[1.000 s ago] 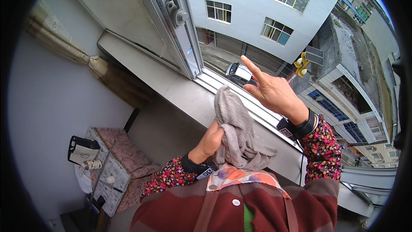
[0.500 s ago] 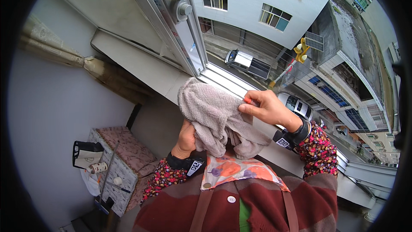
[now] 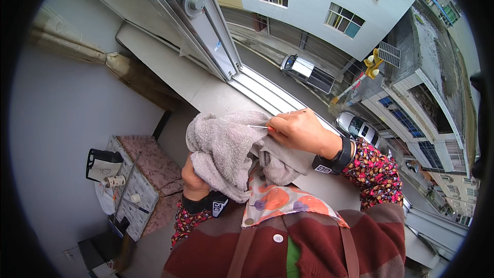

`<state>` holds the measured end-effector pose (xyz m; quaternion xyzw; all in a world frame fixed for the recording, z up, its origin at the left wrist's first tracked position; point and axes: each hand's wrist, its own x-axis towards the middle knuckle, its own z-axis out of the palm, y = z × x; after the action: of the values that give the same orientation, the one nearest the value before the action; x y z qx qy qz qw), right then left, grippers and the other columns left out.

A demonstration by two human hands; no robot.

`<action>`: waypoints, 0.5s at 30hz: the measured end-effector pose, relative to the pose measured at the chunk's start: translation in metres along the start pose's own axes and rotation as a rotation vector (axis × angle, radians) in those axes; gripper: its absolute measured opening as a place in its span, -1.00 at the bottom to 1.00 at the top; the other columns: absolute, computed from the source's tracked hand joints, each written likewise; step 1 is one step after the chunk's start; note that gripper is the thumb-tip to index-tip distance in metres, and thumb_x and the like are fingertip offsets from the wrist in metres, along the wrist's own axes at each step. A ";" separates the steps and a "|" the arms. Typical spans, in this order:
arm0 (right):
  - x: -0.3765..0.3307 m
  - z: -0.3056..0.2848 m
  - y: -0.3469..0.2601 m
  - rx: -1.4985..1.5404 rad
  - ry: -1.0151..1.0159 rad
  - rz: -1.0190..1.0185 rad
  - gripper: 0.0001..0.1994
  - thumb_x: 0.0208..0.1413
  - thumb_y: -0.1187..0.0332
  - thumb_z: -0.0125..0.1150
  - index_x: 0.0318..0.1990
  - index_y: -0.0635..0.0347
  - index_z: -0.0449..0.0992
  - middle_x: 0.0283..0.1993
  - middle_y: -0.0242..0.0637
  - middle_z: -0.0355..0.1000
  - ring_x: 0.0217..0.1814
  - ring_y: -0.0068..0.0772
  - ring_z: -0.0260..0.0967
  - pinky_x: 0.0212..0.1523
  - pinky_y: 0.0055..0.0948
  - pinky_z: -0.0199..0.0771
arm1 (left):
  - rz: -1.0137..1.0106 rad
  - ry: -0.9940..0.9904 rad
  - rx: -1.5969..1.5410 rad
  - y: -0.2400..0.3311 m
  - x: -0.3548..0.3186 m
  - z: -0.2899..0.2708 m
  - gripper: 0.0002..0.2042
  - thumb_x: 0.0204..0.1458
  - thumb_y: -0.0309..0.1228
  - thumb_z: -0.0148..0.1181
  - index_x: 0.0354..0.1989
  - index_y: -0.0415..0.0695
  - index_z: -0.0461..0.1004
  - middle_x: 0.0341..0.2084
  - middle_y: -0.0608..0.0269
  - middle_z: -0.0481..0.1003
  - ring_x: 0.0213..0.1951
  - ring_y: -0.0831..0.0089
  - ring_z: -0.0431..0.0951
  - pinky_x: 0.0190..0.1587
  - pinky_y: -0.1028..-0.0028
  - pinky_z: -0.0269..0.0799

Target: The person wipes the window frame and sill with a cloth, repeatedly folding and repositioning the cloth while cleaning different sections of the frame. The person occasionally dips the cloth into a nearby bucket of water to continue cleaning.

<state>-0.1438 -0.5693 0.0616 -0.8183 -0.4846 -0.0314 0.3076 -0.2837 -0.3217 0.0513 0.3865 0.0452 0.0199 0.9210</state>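
Two floral sleeves (image 3: 375, 175) frame a patterned bib (image 3: 275, 201) at the lower centre of the frame, where a bunched grey cloth (image 3: 224, 139) is held just above it. The left hand (image 3: 194, 177) grips the cloth from the lower left, its thumb side visible and most of its fingers hidden beneath the folds. At centre, the right hand (image 3: 298, 131) pinches a thin tool (image 3: 257, 126), red at the grip, its fingers drawn narrow and its pale shaft lying against the fabric. The step in hand looks like working cloth and shaft together; the next move, by the look of it, calls for a steady left grip and a controlled right pinch. Past them, a pale sill (image 3: 206, 90) and a white window track (image 3: 262, 90) run diagonally through the middle, below a sash (image 3: 213, 36) at upper left. Containers stand at left: a black-and-white bag (image 3: 103, 166) and, just below it, a patterned canister (image 3: 114, 180), contents of both hidden, beside pink-topped furniture (image 3: 146, 154). Farther out, upper right of centre, a pickup (image 3: 309, 73) shows a dark cargo bed, too small to read for a load, before a pale-blue building (image 3: 303, 15).
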 end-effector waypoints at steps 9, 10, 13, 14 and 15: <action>0.016 -0.061 0.020 0.336 0.438 0.225 -0.91 0.06 0.45 0.28 -0.33 0.25 0.51 -0.59 -0.34 0.30 -0.61 -0.54 0.21 -0.53 -0.54 0.28 | 0.031 0.068 0.820 0.015 0.014 0.013 -0.57 -0.01 -0.61 0.10 0.10 -0.38 0.34 -0.06 0.16 0.49 -0.01 0.45 0.49 0.13 0.45 0.35; 0.027 -0.054 0.026 0.272 0.378 0.239 -0.85 0.12 0.34 0.27 -0.27 0.22 0.51 -0.53 -0.25 0.42 -0.56 -0.35 0.39 -0.47 -0.41 0.40 | -0.014 0.032 0.818 0.009 0.021 0.009 -0.60 -0.01 -0.65 0.11 0.07 -0.35 0.31 -0.06 0.20 0.44 -0.02 0.48 0.45 0.12 0.46 0.34; 0.049 -0.032 0.041 -0.048 0.019 0.334 -0.65 0.19 0.10 0.20 -0.01 0.13 0.44 -0.17 -0.11 0.55 -0.17 0.04 0.53 -0.22 -0.11 0.51 | 0.027 0.077 0.718 -0.016 0.033 -0.002 -0.49 0.03 -0.65 0.12 0.18 -0.27 0.11 0.06 0.10 0.36 0.07 0.44 0.40 0.16 0.45 0.30; 0.048 -0.026 0.042 -0.022 0.031 0.322 -0.66 0.20 0.18 0.17 0.05 0.12 0.42 -0.16 -0.14 0.53 -0.18 0.02 0.53 -0.22 -0.12 0.52 | 0.034 0.087 0.669 -0.019 0.034 -0.006 -0.47 0.04 -0.66 0.10 0.20 -0.25 0.07 0.05 0.08 0.36 0.07 0.43 0.41 0.17 0.44 0.31; 0.045 -0.025 0.044 -0.023 0.073 0.277 -0.69 0.20 0.23 0.15 0.05 0.12 0.43 -0.19 -0.14 0.53 -0.21 0.01 0.53 -0.24 -0.12 0.52 | 0.040 0.101 0.616 -0.023 0.033 -0.009 -0.45 0.05 -0.67 0.08 0.22 -0.22 0.04 0.05 0.06 0.36 0.08 0.41 0.41 0.17 0.43 0.31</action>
<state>-0.0785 -0.5627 0.0767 -0.8792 -0.3550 -0.0236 0.3169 -0.2518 -0.3288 0.0261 0.6467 0.0874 0.0427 0.7565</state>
